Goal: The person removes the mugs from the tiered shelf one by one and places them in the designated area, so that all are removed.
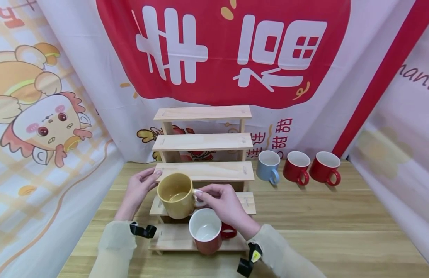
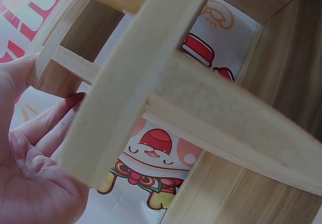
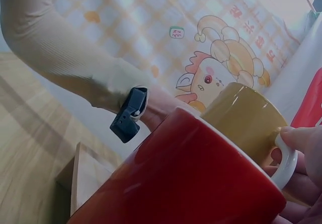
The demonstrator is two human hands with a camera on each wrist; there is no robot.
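A yellow mug (image 1: 176,197) with a pale handle (image 3: 288,161) is at the left of the second-lowest step of a wooden stepped rack (image 1: 200,142). By that handle my right hand (image 1: 223,202) pinches it, thumb on top. Whether the mug's base touches the step cannot be seen. At the rack's left side, my left hand (image 1: 139,189) holds the end of the middle step between thumb and fingers; the left wrist view shows the hand (image 2: 40,178) against the wood. Below my right hand, a red mug (image 1: 207,231) with a white inside stands on the lowest step, handle to the right.
Right of the rack, a light blue mug (image 1: 268,166) and two red mugs, one nearer (image 1: 296,168) and one farther right (image 1: 324,168), stand in a row on the wood-grain table (image 1: 322,216). Printed cloth (image 1: 106,58) hangs behind and on both sides.
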